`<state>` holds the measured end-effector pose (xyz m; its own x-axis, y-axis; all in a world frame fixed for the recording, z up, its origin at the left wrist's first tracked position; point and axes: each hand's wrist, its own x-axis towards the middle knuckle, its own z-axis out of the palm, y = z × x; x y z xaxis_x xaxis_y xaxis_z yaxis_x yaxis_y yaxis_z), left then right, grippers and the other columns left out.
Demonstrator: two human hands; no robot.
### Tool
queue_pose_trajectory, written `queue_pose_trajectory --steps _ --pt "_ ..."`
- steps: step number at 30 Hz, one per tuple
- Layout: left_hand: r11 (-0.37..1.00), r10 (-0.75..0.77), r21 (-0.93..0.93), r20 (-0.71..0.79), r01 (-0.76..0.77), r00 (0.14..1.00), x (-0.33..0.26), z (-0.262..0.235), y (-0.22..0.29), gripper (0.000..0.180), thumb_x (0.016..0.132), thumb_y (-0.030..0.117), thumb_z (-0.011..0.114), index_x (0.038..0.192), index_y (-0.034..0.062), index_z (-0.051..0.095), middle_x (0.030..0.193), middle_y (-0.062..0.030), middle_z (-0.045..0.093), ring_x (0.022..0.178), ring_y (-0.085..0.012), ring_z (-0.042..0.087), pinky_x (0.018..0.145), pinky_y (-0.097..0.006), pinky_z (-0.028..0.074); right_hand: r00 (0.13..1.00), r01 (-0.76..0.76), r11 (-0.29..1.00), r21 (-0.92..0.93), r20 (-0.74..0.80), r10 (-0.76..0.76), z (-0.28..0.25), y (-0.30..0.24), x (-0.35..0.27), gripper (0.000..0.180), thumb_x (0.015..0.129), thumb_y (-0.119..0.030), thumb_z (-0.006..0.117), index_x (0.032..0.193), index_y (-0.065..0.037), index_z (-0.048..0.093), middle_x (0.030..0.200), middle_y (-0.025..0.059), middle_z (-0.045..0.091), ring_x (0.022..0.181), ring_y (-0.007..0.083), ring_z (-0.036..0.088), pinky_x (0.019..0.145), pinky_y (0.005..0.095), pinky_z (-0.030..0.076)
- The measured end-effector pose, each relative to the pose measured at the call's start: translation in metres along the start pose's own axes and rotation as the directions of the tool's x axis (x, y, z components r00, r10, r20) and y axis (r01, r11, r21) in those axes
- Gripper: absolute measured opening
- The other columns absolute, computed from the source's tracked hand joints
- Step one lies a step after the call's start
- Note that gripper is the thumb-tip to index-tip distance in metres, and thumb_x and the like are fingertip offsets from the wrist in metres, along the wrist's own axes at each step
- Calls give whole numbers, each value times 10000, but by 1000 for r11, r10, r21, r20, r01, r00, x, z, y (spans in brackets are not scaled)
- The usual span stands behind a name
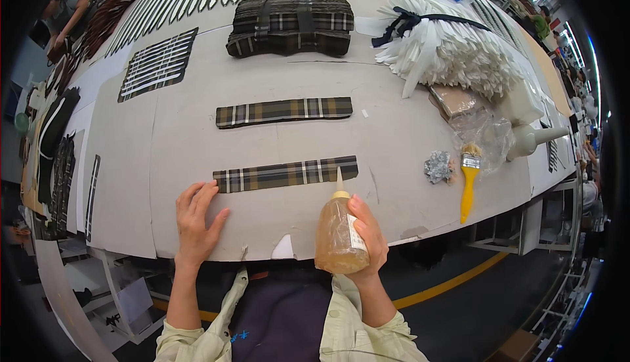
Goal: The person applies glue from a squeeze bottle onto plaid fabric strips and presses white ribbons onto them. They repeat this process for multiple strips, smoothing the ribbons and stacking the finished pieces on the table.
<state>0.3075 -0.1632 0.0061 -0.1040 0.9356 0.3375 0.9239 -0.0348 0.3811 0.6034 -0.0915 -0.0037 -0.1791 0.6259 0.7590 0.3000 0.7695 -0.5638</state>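
In my right hand (369,234) is a squeeze bottle (333,238) of amber glue-like liquid, its pointed nozzle tilted up and away from me. The nozzle tip lies over the right end of a plaid fabric strip (275,177) in brown, black and white. My left hand (198,221) rests at the strip's left end, fingertips on its corner and thumb apart, holding nothing. Farther back, a second plaid strip (283,112), which looks like a small stack, lies roughly parallel to the first.
Beyond the strips sits a tied plaid fabric bundle (292,26). At right are a heap of white strips (453,50), a yellow-handled brush (468,188), a grey lump (438,167) and a white nozzle bottle (528,141). White-and-plaid pieces (159,64) lie at left. People work nearby.
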Motion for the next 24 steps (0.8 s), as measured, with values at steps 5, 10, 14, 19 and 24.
queue_pose_trajectory --steps 5,10,14,19,24 --pt "998 50 34 15 -51 999 0 2 -3 396 797 106 772 1164 11 655 1309 -110 619 1231 -318 526 1023 -439 415 993 118 960 -256 19 -117 -25 10 5 456 834 -48 762 1201 -59 491 1252 255 616 1107 445 643 912 495 580" --pt "1000 5 4 -11 -5 1000 -3 0 2 388 805 104 766 1162 9 650 1329 -133 574 1206 -326 531 1016 -436 426 954 253 552 -795 109 -280 -141 36 44 373 929 -180 696 1250 -116 518 1347 191 549 1259 433 525 1004 537 452" --pt "1000 14 -22 -21 -15 1000 -4 0 1 430 821 91 749 1220 9 612 1282 -147 591 1186 -332 542 1004 -430 439 870 110 154 -982 21 -493 -252 29 103 574 809 12 783 1312 -17 507 1333 170 561 1252 369 553 1077 492 457" --pt "981 -101 -172 -57 90 993 -8 4 -2 501 857 43 702 1326 10 531 1237 -163 620 1155 -335 577 1010 -429 442 765 -123 208 -970 -226 -603 -301 27 129 659 711 92 783 1298 -6 499 1281 167 612 1170 340 610 1048 436 474" --pt "967 -166 -210 -73 147 983 -13 3 -4 557 882 -16 650 1411 13 478 1296 -175 610 1216 -314 571 1065 -412 419 981 -110 105 -988 -91 171 -300 103 97 515 762 -14 669 1262 -83 569 1162 102 647 1139 302 587 922 458 419"
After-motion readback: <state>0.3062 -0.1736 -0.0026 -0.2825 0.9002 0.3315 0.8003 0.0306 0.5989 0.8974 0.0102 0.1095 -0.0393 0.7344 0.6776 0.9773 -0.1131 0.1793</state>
